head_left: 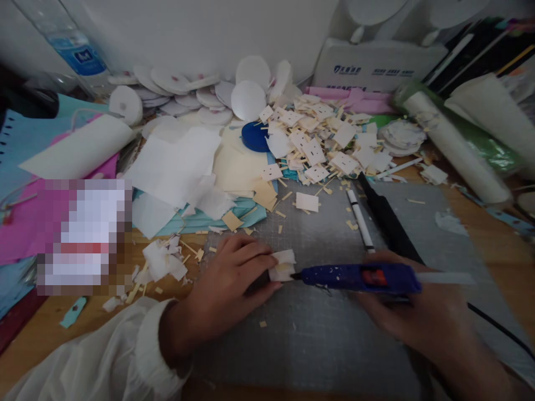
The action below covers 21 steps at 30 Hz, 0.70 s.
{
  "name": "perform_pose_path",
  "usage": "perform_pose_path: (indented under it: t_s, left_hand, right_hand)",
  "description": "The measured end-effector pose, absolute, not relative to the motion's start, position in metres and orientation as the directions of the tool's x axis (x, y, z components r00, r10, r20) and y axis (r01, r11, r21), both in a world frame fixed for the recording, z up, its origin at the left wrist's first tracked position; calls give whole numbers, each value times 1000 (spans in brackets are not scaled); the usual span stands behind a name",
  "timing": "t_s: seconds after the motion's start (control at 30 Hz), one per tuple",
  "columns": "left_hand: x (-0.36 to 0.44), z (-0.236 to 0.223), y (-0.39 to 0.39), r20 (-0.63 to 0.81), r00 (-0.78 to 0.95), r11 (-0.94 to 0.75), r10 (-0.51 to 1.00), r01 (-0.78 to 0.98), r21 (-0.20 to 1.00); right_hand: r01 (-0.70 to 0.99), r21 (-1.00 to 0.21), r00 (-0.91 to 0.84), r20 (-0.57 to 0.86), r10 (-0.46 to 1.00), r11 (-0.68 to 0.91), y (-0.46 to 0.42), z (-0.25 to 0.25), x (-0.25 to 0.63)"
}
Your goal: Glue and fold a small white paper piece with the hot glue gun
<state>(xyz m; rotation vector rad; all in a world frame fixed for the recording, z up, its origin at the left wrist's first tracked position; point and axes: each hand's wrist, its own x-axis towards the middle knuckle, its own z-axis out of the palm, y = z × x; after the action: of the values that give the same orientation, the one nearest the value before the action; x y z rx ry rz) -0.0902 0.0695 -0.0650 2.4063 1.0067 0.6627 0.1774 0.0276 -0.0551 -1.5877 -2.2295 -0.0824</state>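
Grey mat (334,345), bare near edge; right hand (413,312) grips glue gun (359,277), lengthwise, nozzle leftward; left hand (234,278) pinches paper piece (283,266).

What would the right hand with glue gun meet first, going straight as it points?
Likely the small white piece in the left hand; the glue gun aims at it; depth is unclear.

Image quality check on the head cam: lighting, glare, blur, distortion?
Head view: dim, flat light, corners darker; shadows soft, deepest under the left hand; small highlights on the green plastic wrap; right hand smeared, likely motion blur, blue glue gun crisper; bottle at upper left looks stretched, probably wide-angle; item at left pixelated, unreadable.
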Motion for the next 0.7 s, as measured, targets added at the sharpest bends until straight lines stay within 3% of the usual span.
perform_pose_path:
  t_s: [0.3,0.5,0.7]
  left_hand:
    - [-92,-65,68,262,621,-639,739,521,566]
    - [-91,-65,69,268,619,-641,738,520,565]
    - [-90,-66,69,279,613,-644,739,523,558]
  right_hand:
    - [885,-167,-340,403,850,434,29,-57,177]
    - [900,-203,-268,440,857,385,26,-59,178]
    - [924,-174,-261,364,894,341,28,-58,173]
